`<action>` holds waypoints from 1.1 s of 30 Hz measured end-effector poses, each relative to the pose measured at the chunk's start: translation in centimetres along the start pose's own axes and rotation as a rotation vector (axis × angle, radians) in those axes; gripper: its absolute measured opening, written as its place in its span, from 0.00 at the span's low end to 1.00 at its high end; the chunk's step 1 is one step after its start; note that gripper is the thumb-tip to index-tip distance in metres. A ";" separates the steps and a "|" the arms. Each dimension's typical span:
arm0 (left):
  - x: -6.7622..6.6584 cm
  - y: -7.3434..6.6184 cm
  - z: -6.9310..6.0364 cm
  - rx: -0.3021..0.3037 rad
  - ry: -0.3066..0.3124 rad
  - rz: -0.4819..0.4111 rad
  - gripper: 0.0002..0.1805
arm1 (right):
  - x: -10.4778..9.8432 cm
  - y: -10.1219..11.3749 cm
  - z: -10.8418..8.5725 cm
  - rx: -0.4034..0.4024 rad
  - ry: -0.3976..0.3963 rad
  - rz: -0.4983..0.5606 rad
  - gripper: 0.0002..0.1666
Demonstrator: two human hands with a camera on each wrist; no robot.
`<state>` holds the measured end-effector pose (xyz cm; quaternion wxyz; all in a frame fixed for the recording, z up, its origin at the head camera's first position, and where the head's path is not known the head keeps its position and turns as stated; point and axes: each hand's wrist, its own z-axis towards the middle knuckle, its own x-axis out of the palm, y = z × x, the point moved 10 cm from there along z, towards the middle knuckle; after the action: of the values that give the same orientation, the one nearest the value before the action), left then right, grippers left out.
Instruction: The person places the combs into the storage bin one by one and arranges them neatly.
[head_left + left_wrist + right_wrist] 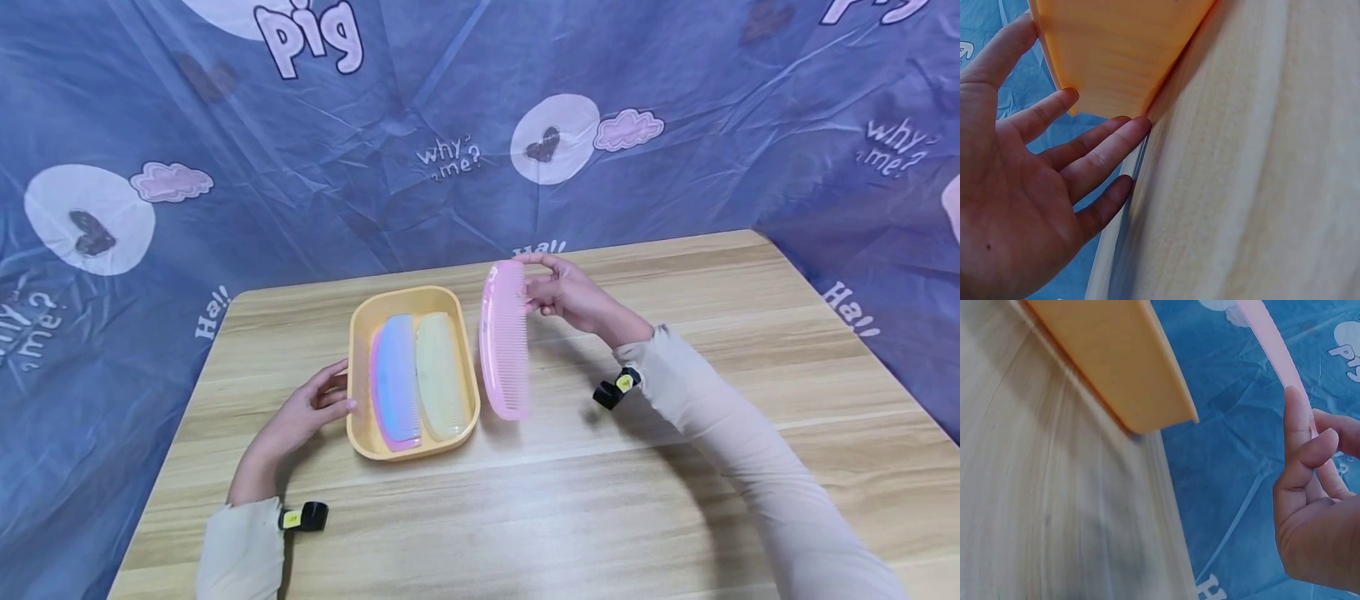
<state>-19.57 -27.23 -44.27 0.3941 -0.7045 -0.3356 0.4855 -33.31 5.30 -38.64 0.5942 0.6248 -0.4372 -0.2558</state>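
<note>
My right hand (570,298) pinches a pink comb (505,350) near its far end, between thumb and fingers. The comb hangs just right of a yellow plastic box (473,367), its teeth turned to the right. Inside the box a blue comb (396,375) lies at the left, with pink-purple along its outer edge; I cannot tell whether that is a second comb below. Beside it lies a pale yellow comb (437,375). My left hand (303,412) touches the box's left side, fingers mostly straight in the left wrist view, thumb against the rim.
Box and hands are over a light wood-grain table (540,508). A blue printed cloth (390,108) hangs behind and around the table. Each wrist carries a black strap with a small camera, such as the right camera (609,393).
</note>
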 end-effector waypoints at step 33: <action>-0.1 0.2 -0.1 -0.024 -0.002 0.008 0.40 | 7.1 -0.9 4.2 -0.008 0.052 -0.103 0.32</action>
<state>-19.51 -27.36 -44.37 0.3834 -0.7100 -0.3391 0.4836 -33.15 -2.94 -38.79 0.5941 0.6504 -0.3878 -0.2713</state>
